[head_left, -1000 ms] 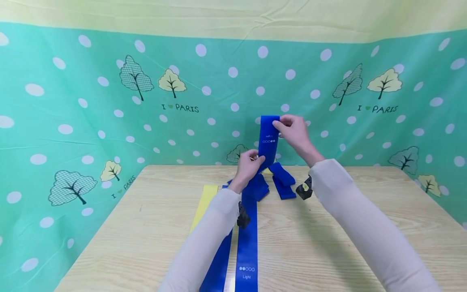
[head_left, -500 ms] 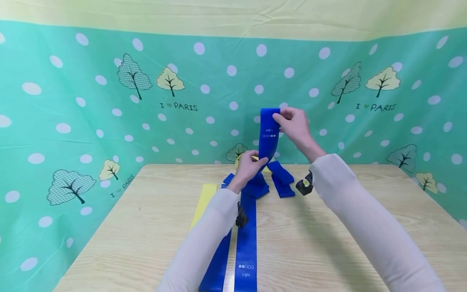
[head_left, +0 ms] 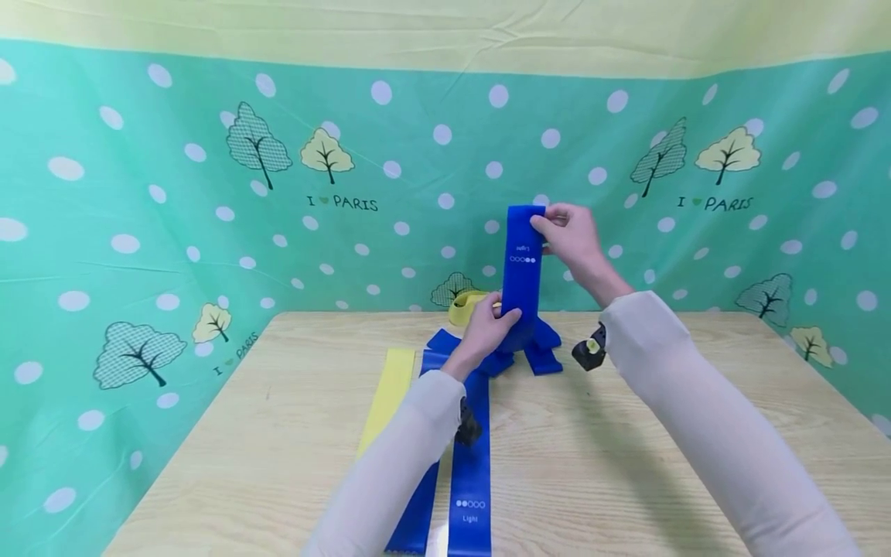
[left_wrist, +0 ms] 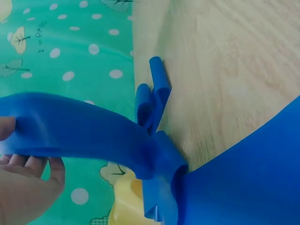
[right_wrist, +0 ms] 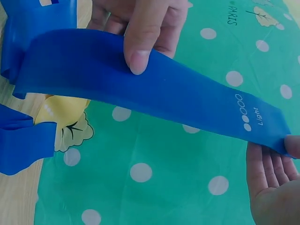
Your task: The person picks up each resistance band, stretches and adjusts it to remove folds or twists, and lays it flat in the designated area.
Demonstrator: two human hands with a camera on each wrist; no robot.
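Note:
A blue resistance band [head_left: 522, 282], printed "Light" with small circles, stands upright above the back of the table. My right hand [head_left: 576, 244] pinches its top end between thumb and fingers. Lower down, my left hand [head_left: 489, 329] pinches the same band, thumb on its face. The right wrist view shows both the left hand [right_wrist: 150, 30] and the right hand [right_wrist: 276, 183] on the stretch of band [right_wrist: 178, 103]. Its lower part drops into crumpled blue band folds [head_left: 546, 354] on the table, where I cannot tell one piece from another.
Towards the front lie a flat blue band [head_left: 470, 472] marked "Light", another blue band [head_left: 420, 503] and a yellow band [head_left: 390, 394], partly hidden by the left sleeve. A yellow band loop [head_left: 459, 309] stands at the back edge. Behind the table [head_left: 230, 433] hangs a green dotted cloth [head_left: 418, 247].
Both hands have shifted right with the band, and its top end is higher than a second ago. The yellow loop behind the left hand now shows more. The flat bands have stayed put.

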